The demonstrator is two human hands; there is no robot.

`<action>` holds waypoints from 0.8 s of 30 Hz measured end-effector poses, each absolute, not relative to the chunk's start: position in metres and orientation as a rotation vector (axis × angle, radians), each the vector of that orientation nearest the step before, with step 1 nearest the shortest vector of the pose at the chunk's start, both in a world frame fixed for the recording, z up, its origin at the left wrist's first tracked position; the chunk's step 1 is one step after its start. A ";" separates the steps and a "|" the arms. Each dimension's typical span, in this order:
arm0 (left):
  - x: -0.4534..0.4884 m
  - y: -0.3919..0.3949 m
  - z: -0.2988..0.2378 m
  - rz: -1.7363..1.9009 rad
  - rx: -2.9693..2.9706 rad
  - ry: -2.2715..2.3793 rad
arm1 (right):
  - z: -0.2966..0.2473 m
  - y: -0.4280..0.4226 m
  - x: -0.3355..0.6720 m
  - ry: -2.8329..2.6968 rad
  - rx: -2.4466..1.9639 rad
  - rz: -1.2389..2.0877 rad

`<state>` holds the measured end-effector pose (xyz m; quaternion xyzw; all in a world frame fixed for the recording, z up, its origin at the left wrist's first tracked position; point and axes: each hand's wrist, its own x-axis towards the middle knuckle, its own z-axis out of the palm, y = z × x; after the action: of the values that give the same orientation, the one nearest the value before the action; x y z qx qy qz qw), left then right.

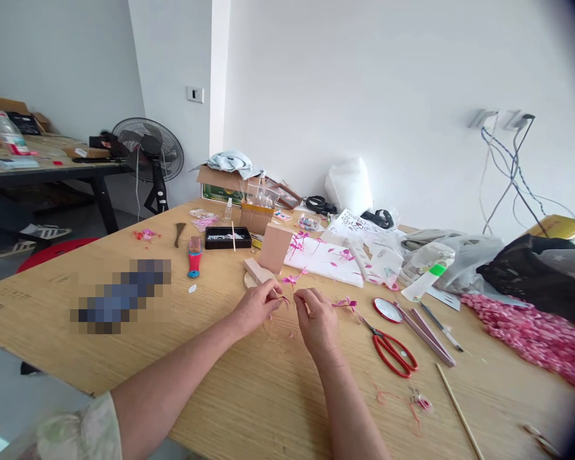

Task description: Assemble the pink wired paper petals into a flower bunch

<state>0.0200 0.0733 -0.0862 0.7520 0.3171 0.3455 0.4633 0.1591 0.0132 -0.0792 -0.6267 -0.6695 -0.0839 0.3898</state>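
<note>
My left hand (259, 305) and my right hand (317, 317) meet over the middle of the wooden table (249, 390). Both pinch a small pink flower piece (285, 299) between fingertips, and a thin strand seems to run between them. A finished pink flower (346, 303) lies just right of my right hand. Red-handled scissors (391, 348) lie further right. A small wooden block (257, 271) rests just beyond my left hand.
A white foam board (326, 262) stuck with pink flowers lies behind the hands. A black tray (228, 237), a pink brush (194, 256), a round red mirror (388, 309), a wooden skewer (457, 409) and a heap of pink ribbon (536, 335) surround them. A fan (149, 153) stands at the back left.
</note>
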 end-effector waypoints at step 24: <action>-0.005 0.096 -0.067 0.988 2.133 0.794 | -0.077 0.013 0.179 -1.820 -1.729 -0.325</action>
<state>-0.0052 0.0959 -0.0670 0.8132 0.3027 0.3768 0.3241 0.1792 0.0134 -0.0766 -0.6515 -0.6858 -0.1223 0.3003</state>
